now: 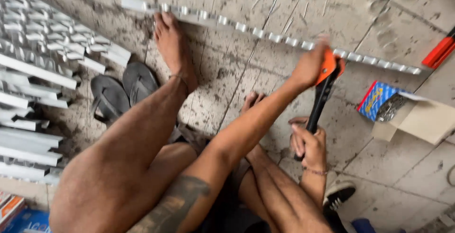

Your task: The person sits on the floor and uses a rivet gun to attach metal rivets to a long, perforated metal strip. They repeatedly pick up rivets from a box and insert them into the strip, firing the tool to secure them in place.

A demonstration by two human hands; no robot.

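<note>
Seated on a stained concrete floor (403, 176), I work a riveting tool (323, 93) over a long notched metal strip (265, 34). The strip lies flat on the floor ahead of me, its long axis running from the upper left, just past the toes of my outstretched foot (171, 43), down toward the right, where its far end points at a red-handled tool (440, 52) lying well apart. My left hand (310, 64) is closed over the orange head of the riveting tool, pressing it down onto the strip about two thirds of the way along. My right hand (308, 143) is wrapped around the black handles lower down, fingers curled tight. The tool's long axis runs steeply from my right hand up and slightly right to the strip, its head pointing away from me.

To the right of the tool sits an open cardboard box (422, 119) with a blue packet (377, 99) of small metal fasteners leaning against it. On my left, a stack of similar metal strips (33, 72) lies in rows, and a pair of dark sandals (123, 91) rests between the stack and my leg.
</note>
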